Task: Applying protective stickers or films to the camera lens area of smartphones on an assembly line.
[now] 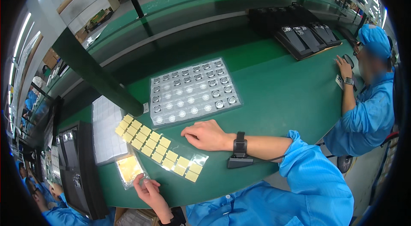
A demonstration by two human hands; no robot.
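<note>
Head view, one station on a green bench (278,93).

Item 1: left hand (147,189), at the near bench edge, fingers lightly bent, fingertips touching the corner of a small clear plastic bag of yellow squares (128,169). Nothing is pinched or closed in it, as far as can be seen.

Item 2: right hand (205,135), palm down on the bench, fingers loosely curled and holding nothing; fingertips just beside the near end of a long clear strip carrying two rows of yellow square pads (158,145). A black wrist strap with a black block and cord (239,151) sits on this forearm.

Item 3: the strip of yellow pads lies diagonally between the two hands, its far end near a white gridded sheet (105,129).

Item 4: clear plastic blister tray of small round metal parts (192,91), flat on the bench just beyond the right hand, not touched.

Item 5: black moulded trays holding dark parts (308,38), far right of the bench, in front of a neighbouring person in blue coat and cap (368,97).

Item 6: black trays (79,170) at the left edge.
</note>
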